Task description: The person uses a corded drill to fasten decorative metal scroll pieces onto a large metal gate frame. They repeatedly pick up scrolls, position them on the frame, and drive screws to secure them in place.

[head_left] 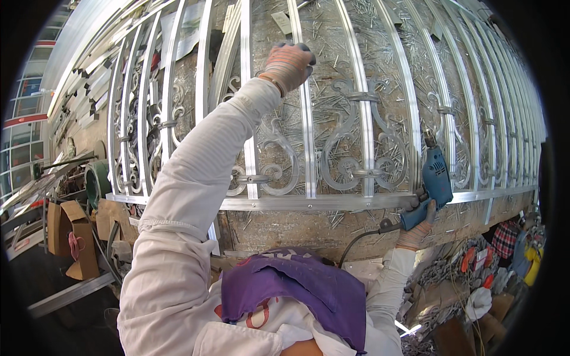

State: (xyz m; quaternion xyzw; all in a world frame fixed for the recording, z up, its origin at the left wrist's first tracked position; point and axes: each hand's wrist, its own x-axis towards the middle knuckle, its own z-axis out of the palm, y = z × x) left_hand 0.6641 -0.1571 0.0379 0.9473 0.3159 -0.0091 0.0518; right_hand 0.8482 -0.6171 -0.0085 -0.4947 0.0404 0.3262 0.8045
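Observation:
A railing of silvery metal bars [361, 59] lies flat before me, with curled scroll ornaments [332, 157] between some bars and a bottom rail [309, 204]. My left hand [288, 66], in a striped glove with dark fingertips, is closed over one upright bar toward the far side. Its curled fingers hide whatever is inside them. At the right, my right hand [419, 230] grips the handle of a blue power drill [438, 177]. The drill's chuck [430, 140] points away from me, beside a bar and above the bottom rail. A dark cord [359, 237] runs from its handle.
Loose nails or screws [395, 56] litter the wooden surface under the railing. Cut metal pieces [89, 110] lie far left. A torn cardboard box [83, 237] holding red-handled scissors [75, 244] stands at left. Piled metal parts and cloths [504, 237] lie at the right.

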